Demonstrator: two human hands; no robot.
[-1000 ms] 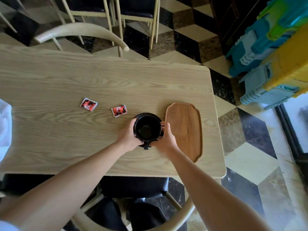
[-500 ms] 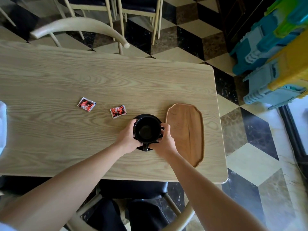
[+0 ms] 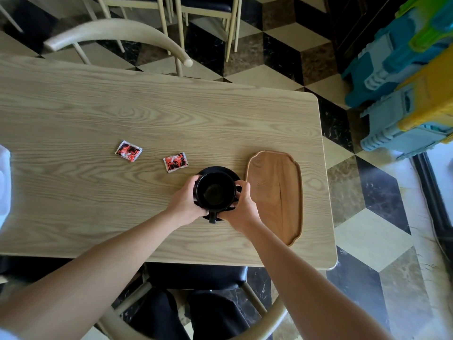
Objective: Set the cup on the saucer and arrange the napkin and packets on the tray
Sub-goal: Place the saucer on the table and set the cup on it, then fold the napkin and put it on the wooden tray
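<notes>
My left hand (image 3: 187, 204) and right hand (image 3: 241, 207) wrap their fingers around a black cup (image 3: 215, 191) sitting on its black saucer (image 3: 221, 171) on the wooden surface (image 3: 98, 114). An empty wooden tray (image 3: 275, 195) lies just right of it. Two red packets (image 3: 128, 151) (image 3: 176, 162) lie to the left, apart from the saucer.

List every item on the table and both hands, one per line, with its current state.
cup: upright, empty, over the saucer, held on both sides
saucer: on the table, under the cup
tray: empty, right of the saucer
near packet: flat on the table, off the tray
far packet: flat on the table, off the tray
left hand: gripping the cup
right hand: gripping the cup
</notes>
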